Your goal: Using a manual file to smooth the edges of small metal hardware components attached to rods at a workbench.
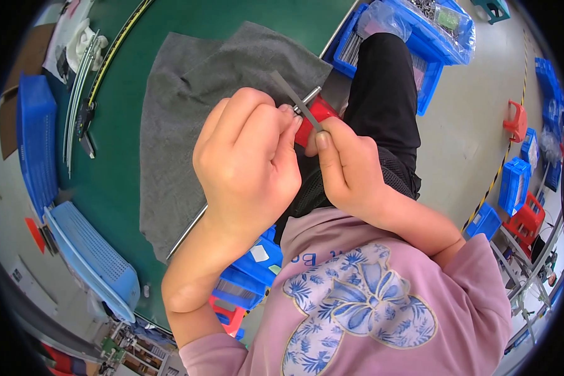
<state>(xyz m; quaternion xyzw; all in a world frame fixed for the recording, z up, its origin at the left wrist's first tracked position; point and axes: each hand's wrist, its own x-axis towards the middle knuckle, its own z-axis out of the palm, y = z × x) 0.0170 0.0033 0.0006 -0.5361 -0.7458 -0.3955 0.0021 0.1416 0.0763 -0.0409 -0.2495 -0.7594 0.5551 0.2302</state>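
My left hand (pixel 247 153) is closed, pinching a short shiny metal rod (pixel 308 98) between thumb and forefinger. The rod's free end points up and to the right. A narrow, flat grey file (pixel 288 89) slants across the rod and appears to touch it. Its lower end sits between the thumb and fingers of my closed right hand (pixel 354 163). Both hands are above my lap, beside the edge of the table. Under and beyond them lies a rumpled grey cloth (pixel 188 125). Something red (pixel 323 111) shows behind the rod, partly hidden by my hands.
The green tabletop (pixel 116 169) carries thin metal rods (pixel 75 106), a caliper (pixel 84 119) and blue baskets (pixel 94 250) on the left. Blue crates (pixel 432 75) with metal parts stand beyond my knee. A red stool (pixel 516 121) and more crates are on the right.
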